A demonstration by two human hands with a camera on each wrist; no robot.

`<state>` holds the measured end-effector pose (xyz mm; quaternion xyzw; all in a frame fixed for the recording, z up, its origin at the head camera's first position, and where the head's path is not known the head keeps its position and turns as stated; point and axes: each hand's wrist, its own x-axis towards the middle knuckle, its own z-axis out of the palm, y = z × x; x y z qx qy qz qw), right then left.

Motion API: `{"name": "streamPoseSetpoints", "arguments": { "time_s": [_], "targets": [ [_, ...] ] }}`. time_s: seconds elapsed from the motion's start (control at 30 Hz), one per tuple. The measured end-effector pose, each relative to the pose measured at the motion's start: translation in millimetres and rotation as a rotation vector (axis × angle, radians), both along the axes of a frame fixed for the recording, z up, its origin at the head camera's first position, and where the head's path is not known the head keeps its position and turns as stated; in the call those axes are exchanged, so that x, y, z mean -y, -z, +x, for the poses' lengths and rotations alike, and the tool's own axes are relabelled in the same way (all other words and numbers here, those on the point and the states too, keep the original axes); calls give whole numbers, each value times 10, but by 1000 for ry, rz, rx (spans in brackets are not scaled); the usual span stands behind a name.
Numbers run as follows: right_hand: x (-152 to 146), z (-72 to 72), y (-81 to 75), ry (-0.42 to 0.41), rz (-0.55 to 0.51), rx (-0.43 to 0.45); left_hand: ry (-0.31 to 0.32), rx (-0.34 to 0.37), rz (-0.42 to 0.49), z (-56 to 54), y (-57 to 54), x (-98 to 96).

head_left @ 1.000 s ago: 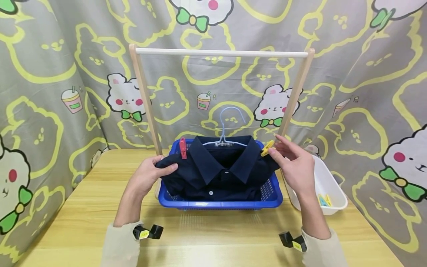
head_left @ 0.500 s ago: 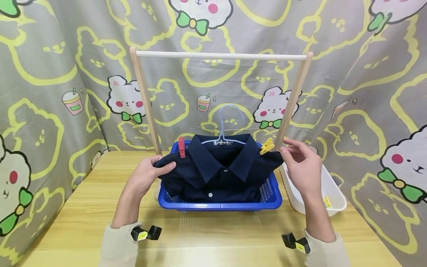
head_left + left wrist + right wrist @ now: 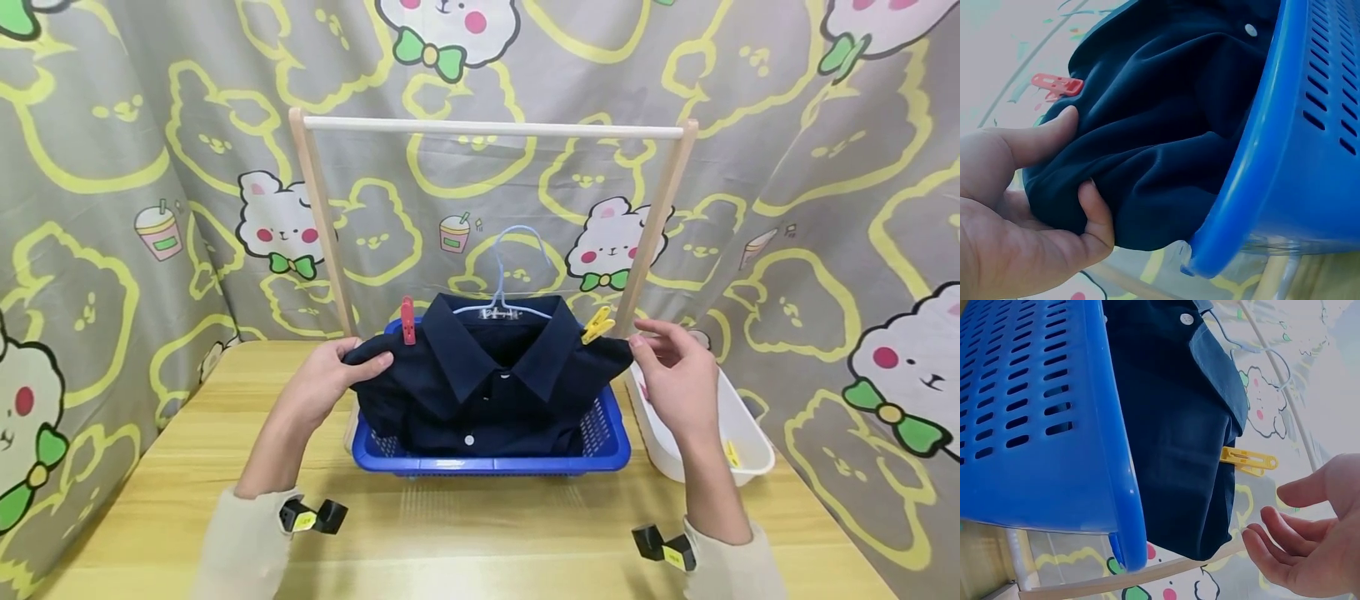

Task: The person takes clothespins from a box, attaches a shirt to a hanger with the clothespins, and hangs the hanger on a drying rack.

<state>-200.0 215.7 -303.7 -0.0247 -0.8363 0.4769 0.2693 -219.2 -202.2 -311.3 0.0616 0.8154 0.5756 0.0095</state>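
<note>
A dark navy collared shirt (image 3: 420, 396) lies partly in a blue basket (image 3: 491, 465), with a light blue hanger (image 3: 500, 292) inside its collar. My left hand (image 3: 322, 375) holds the shirt's left shoulder edge, thumb on top and fingers beneath in the left wrist view. A red clothespin (image 3: 407, 321) grips the cloth near that hand. On the other shoulder sits a yellow clothespin (image 3: 597, 325). My right hand (image 3: 1316, 534) is just off the right shoulder edge, fingers loosely bent and holding nothing; the right wrist view shows a gap between it and the cloth.
Behind the basket stands a wooden rack with a white crossbar (image 3: 491, 127). A white tub (image 3: 750, 425) with a few clothespins is at the right, partly behind my right forearm. A patterned curtain (image 3: 360, 225) surrounds the wooden table (image 3: 465, 533).
My right hand has let go of the yellow clothespin and moved right, leaving it clipped on the shirt. The shirt's collar and hanger have risen slightly; my left hand keeps its hold.
</note>
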Motion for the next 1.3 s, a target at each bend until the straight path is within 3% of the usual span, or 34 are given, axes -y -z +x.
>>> {"name": "streamPoseSetpoints", "arguments": {
  "time_s": [0.23, 0.43, 0.57, 0.8, 0.97, 1.07, 1.2, 1.3],
  "targets": [
    [-50, -59, 28, 38, 3, 13, 13, 12, -6, -20, -81, 13],
    [-96, -234, 21, 64, -18, 17, 8, 7, -12, -18, -119, 35],
    [-155, -394, -81, 57, -16, 57, 16, 18, -16, -15, -126, 33],
    [-252, -646, -409, 22, 1, 68, 30, 15, -13, -26, -121, 7],
    [-300, -797, -598, -24, 33, 115, 25, 10, -15, -24, -110, 12],
    [-326, -885, -668, -99, 21, 167, 24, 9, -20, -22, -106, 11],
    [-343, -989, -692, -218, -54, 198, 24, 12, -17, -22, -97, 6],
    [-337, -1045, -676, -246, -99, 197, 18, 15, -22, -20, -86, 2]
  ]
}}
